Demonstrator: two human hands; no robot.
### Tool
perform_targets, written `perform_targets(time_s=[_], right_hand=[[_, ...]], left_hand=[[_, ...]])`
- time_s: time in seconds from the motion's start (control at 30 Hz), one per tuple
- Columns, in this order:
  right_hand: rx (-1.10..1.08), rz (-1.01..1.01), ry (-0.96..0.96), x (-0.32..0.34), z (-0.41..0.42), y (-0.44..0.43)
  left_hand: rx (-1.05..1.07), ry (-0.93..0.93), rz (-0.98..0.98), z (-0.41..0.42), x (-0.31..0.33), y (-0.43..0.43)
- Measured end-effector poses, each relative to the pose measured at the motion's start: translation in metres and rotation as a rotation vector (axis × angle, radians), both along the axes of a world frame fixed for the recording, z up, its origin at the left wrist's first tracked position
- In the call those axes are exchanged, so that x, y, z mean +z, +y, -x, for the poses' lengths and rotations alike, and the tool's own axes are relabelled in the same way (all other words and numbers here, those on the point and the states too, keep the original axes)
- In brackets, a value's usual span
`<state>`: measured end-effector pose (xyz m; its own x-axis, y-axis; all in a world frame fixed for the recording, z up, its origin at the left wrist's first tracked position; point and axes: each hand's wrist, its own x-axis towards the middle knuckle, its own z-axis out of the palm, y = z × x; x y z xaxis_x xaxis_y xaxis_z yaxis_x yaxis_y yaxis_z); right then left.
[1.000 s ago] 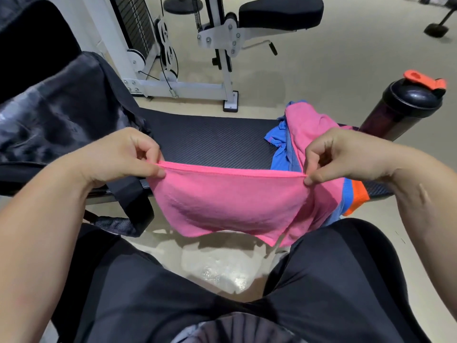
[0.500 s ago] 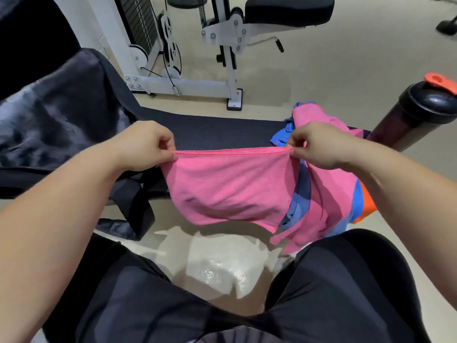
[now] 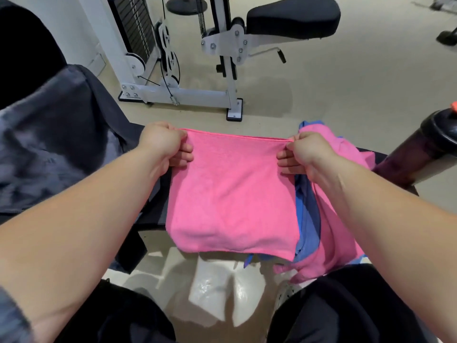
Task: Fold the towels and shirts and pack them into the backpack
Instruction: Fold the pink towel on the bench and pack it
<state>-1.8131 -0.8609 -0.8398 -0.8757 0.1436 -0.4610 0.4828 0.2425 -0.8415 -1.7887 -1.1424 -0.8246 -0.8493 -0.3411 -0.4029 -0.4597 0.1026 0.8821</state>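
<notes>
Far left: dark grey mottled fabric backpack [image 3: 57,144] lies on the black padded bench [image 3: 154,211], well apart from the pile of clothes.

Left hand [image 3: 160,142]: fingers curled, pinching the top left corner of the bright pink terry towel [image 3: 232,199].

Centre: the towel is held taut along its top edge between the two hands. It hangs down as a roughly square panel in front of the bench, its lower edge free above the beige floor [image 3: 321,90]. It appears doubled over; the layer count cannot be told.

Right hand [image 3: 309,152]: fingers curled, pinching the top right corner of the same towel.

Right of the towel: a loose pile of pink and blue garments [image 3: 338,219] on the bench, touching the towel's right edge and draping over the bench's near side.

Far right: dark translucent shaker bottle with a black lid and an orange tab [image 3: 420,154], upright, just beside the pile.

Behind: white steel-framed gym machine with a black seat pad [image 3: 230,45].
</notes>
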Motion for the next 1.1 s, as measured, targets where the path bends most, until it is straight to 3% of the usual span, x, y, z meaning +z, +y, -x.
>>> perform_targets(time_s=[0.3, 0.53, 0.83, 0.93, 1.1], right_hand=[[0.015, -0.25, 0.281, -0.005, 0.049, 0.014], [0.12, -0.346, 0.368, -0.002, 0.016, 0.032], [0.473, -0.727, 0.44, -0.008, -0.073, 0.046], [0.548, -0.882, 0.464, -0.021, -0.084, 0.041], [0.649, -1.124, 0.492, -0.037, -0.091, 0.042]], left_hand=[[-0.016, 0.217, 0.041, 0.043, -0.005, -0.011], [-0.099, 0.246, 0.258, 0.008, -0.004, -0.015], [-0.475, 0.325, 1.043, -0.09, -0.028, -0.023], [-0.597, 0.241, 1.163, -0.098, -0.047, -0.023], [-0.615, 0.213, 1.198, -0.102, -0.057, -0.02]])
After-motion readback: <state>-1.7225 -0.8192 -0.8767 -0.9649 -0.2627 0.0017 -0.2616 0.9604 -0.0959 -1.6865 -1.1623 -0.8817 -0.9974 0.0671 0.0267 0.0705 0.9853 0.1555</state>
